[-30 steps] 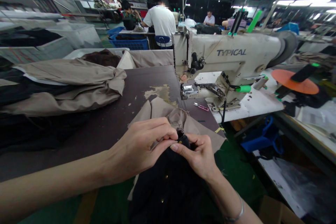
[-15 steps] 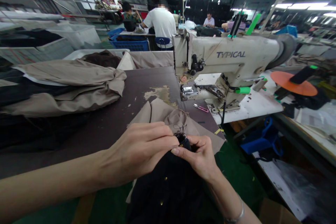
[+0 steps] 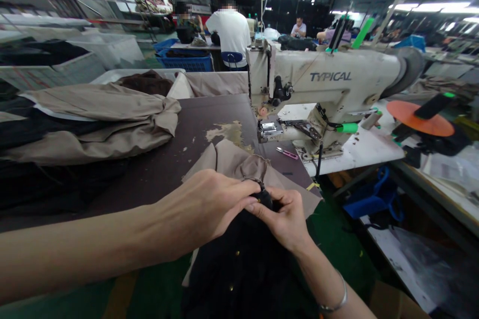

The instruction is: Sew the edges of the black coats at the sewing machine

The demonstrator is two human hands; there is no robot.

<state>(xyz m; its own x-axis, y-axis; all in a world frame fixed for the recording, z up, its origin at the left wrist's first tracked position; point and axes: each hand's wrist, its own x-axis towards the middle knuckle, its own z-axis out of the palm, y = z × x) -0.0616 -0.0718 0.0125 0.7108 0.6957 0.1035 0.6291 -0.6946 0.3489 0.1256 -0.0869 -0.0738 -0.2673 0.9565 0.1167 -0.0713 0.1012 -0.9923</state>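
Note:
Black cloth [image 3: 239, 264] with small gold-coloured dots hangs over the near edge of the table, bunched at its upper end. My left hand [image 3: 209, 204] is closed on that bunched edge, its fingertips pressing into the fold. From the other side my right hand [image 3: 286, 212] pinches the same edge between thumb and fingers. The two thumbs almost meet. A beige fabric piece [image 3: 228, 159] lies under and behind the black cloth, partly hidden by my hands. Whether the two fabrics are joined cannot be seen.
A sewing machine [image 3: 318, 75] stands beyond my right hand, with pink thread snips [image 3: 287, 153] near its arm. Beige and black garments [image 3: 105, 114] are heaped on the left of the brown table [image 3: 160, 179]. An orange disc [image 3: 419, 117] sits at right. People work behind.
My left hand's fingers have shifted slightly up and over the edge of the black cloth, and its knuckles have risen. My right hand keeps its pinch nearly in place.

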